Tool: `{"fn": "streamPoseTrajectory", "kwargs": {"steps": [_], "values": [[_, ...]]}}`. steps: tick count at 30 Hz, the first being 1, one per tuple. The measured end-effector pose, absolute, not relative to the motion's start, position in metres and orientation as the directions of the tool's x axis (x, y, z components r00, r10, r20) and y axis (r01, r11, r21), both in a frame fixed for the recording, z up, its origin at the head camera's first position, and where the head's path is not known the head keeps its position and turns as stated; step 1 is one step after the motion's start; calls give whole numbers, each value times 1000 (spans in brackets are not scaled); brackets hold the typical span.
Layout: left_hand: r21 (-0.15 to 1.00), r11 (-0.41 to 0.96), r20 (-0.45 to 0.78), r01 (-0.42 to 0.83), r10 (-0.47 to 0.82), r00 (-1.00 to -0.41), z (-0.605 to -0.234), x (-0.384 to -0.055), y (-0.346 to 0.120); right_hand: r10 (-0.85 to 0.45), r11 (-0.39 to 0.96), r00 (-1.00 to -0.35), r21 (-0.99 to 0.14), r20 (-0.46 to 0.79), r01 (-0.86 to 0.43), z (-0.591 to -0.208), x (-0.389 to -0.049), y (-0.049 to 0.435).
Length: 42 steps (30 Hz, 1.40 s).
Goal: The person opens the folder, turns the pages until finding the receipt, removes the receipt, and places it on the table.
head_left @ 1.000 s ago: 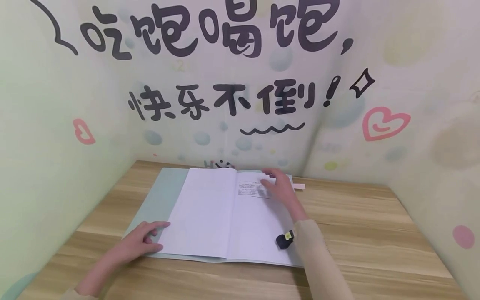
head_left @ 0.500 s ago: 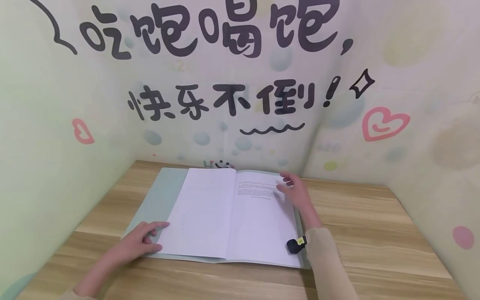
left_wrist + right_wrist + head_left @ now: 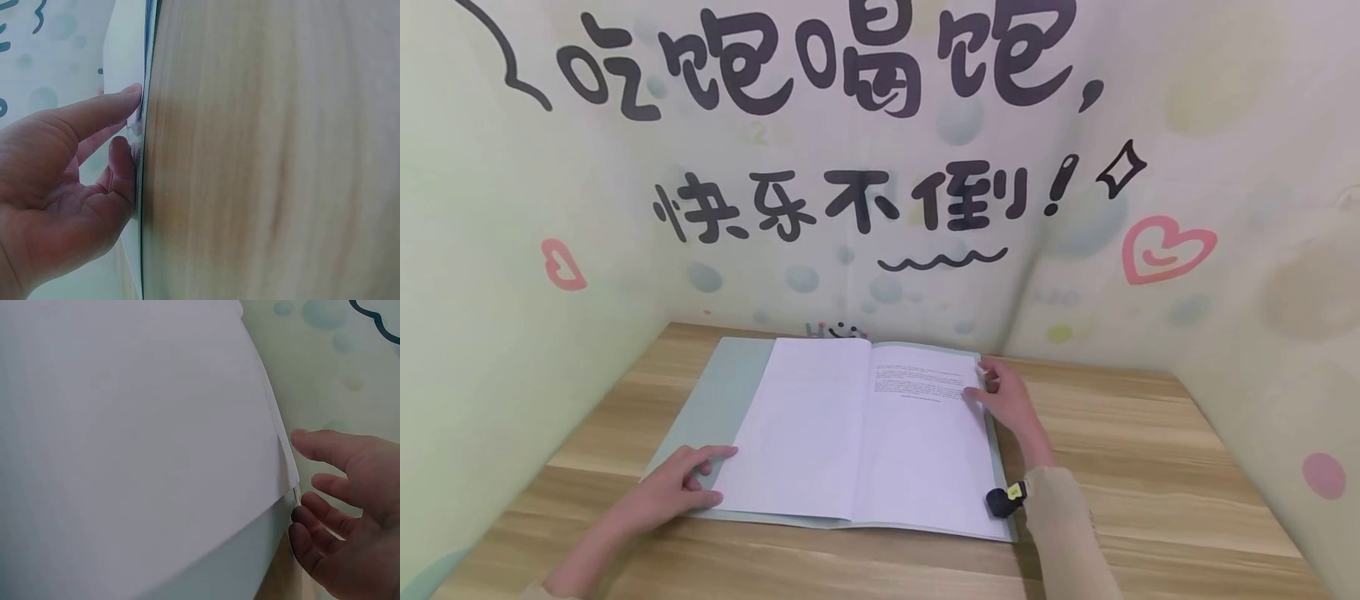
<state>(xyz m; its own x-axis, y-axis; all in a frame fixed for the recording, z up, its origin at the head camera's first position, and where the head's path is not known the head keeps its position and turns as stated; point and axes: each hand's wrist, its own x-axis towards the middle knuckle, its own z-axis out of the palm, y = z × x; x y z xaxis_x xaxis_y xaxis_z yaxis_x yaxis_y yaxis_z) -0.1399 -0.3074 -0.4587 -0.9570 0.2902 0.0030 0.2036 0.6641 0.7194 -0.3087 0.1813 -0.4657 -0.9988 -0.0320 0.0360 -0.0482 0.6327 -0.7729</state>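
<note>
Open book [image 3: 861, 442] with pale blue cover lies on wood-grain surface [image 3: 1150, 467], mid-scene. Left hand [image 3: 673, 487] touches left page's outer edge by the near corner, thumb and index apart. Right hand [image 3: 1013, 407] at right page's outer edge, far end, fingers apart, loosely bent (printed text [image 3: 921, 383] just left).

Head view sits above the near side, widest of the three, facing far and down; takes in whole folder [image 3: 726, 396], table [image 3: 1150, 475], far wall [image 3: 775, 300]; left wrist view is close in at left hand [image 3: 673, 487], rolled sideways; right wrist view is close over pages [image 3: 925, 467], facing right hand [image 3: 1011, 402]; each wrist view shares its hand and some paper with head.
</note>
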Motion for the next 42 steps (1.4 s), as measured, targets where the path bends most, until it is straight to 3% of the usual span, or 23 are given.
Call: {"fn": "streamPoseTrajectory", "kwargs": {"steps": [15, 34, 42], "values": [[707, 680, -7, 195, 282, -959, -456, -140, -307, -105, 620, -992, -785, -71, -9, -471, -315, 194], [726, 667, -20, 167, 264, -964, -458, -139, -308, -115, 551, -989, -835, -90, 12, -475, -316, 199], [725, 665, -10, 179, 270, -963, -457, -139, -307, -201, 494, -975, -869, -96, -16, -472, -314, 204]]}}
